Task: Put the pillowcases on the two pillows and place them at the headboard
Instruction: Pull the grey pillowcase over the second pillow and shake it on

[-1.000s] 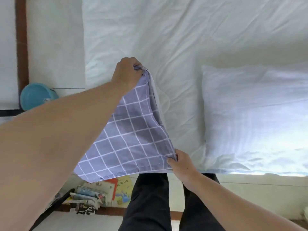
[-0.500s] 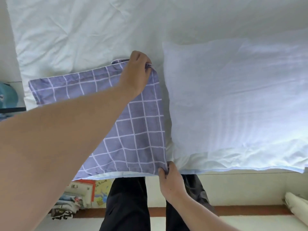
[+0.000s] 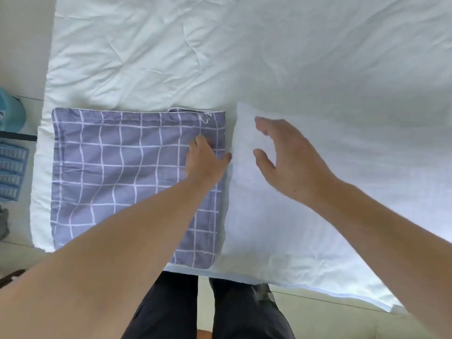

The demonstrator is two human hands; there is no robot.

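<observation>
A purple-grey pillowcase (image 3: 117, 172) with a white grid pattern lies flat on the white bed, its open end toward the right. A bare white pillow (image 3: 288, 241) lies just to its right, reaching over the bed's near edge. My left hand (image 3: 204, 161) rests on the pillowcase near its right edge, fingers on the cloth. My right hand (image 3: 286, 157) hovers over the pillow's left end with spread, relaxed fingers, holding nothing.
The white bed sheet (image 3: 220, 57) stretches wrinkled beyond both items. At the left, off the bed, stand a blue round container (image 3: 11, 113) and a blue slatted basket (image 3: 12, 174). My dark-trousered legs (image 3: 195, 307) stand at the bed's near edge.
The pillowcase went from being held up at two corners to lying flat on the bed. My right hand let go of it and moved over the pillow; my left hand now rests on the cloth.
</observation>
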